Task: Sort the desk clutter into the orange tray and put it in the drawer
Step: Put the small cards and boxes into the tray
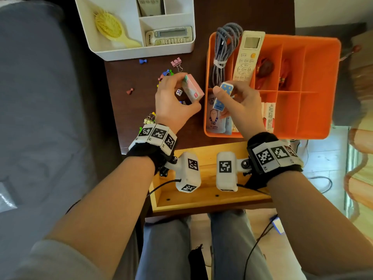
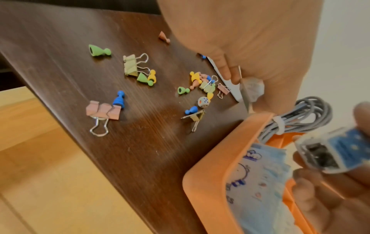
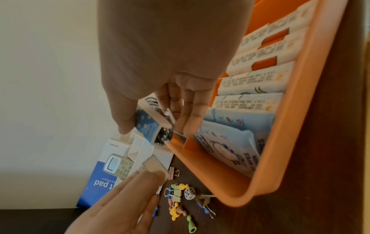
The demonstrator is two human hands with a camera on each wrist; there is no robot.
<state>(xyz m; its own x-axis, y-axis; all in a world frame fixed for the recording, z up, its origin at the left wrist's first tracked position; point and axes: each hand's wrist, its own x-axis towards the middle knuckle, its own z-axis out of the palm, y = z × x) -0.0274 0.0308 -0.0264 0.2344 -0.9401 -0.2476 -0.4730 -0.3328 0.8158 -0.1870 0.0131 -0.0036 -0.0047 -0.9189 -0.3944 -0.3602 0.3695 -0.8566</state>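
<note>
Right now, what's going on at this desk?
A person is sorting desk clutter. The left hand holds a small pink box above the desk; the right hand holds a small blue box over the orange tray, which already contains a cable, a remote and tissue packs. Binder clips, game pawns and a die remain loose.

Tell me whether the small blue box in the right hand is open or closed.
Open. The blue box, pinched by the right hand, has its end flap up in both wrist views, and dark small items show inside the opening.
</note>
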